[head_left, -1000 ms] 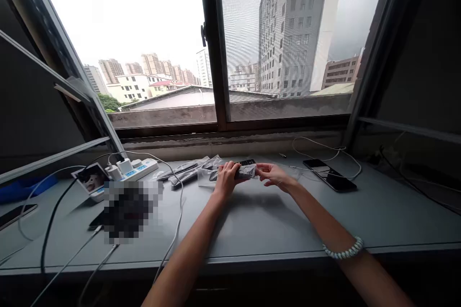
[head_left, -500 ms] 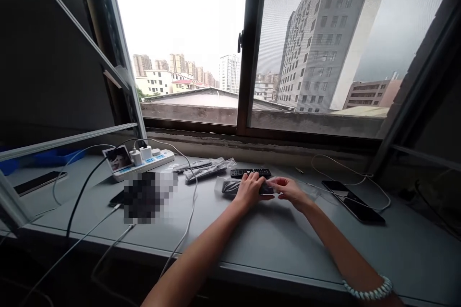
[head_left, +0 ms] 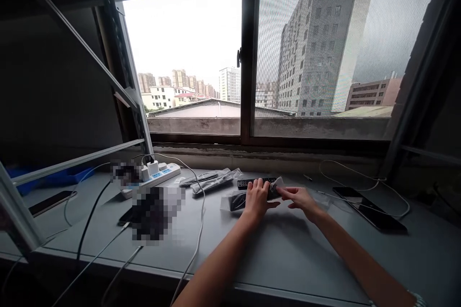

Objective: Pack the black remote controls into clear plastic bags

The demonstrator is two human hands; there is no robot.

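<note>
A black remote control in a clear plastic bag [head_left: 237, 201] lies on the table in front of me. My left hand [head_left: 257, 197] is closed over its middle, fingers across the top and thumb on the near side. At the bag's right end, my right hand [head_left: 300, 201] pinches the plastic bag [head_left: 279, 183] between thumb and fingertips, where the film folds upward. Just behind lies a remote control without a bag [head_left: 245, 184], its buttons facing up and partly covered by my left fingers. Further left are bagged remote controls [head_left: 213, 183].
A black phone [head_left: 370, 208] with a white cable lies at right. The power strip [head_left: 169, 173] with chargers stands back left, near a pixelated patch. Cables cross the left of the table [head_left: 288, 264]. Another phone [head_left: 54, 202] lies beside the metal shelf frame [head_left: 82, 157].
The right hand's pinched bag end has lifted and folded up over the remote's right end. My left hand stays on the remote. The whole view has shifted slightly.
</note>
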